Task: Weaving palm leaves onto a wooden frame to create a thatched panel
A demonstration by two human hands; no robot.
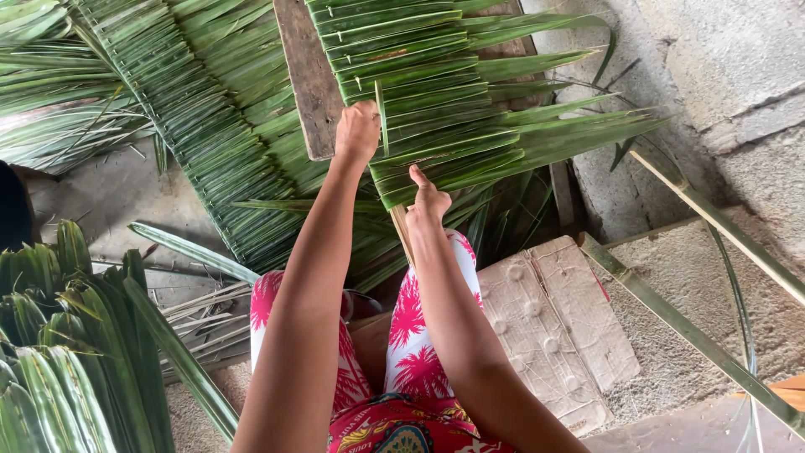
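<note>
The panel of folded palm leaves [453,101] lay across a wooden plank [309,80] in front of the person's knees, its leaf tips fanning toward the concrete wall [721,75]. The left hand [358,132] was closed on a leaf at the panel's near edge, its grip tight; the right hand [428,200] pinched the lowest leaf by the thin stick [401,228] beneath, fingers together. The leaves looked light, springy and slick, likely to split along the grain, so holding near the folded edge at the stick seemed safest. More woven panels [193,126] lay beside.
</note>
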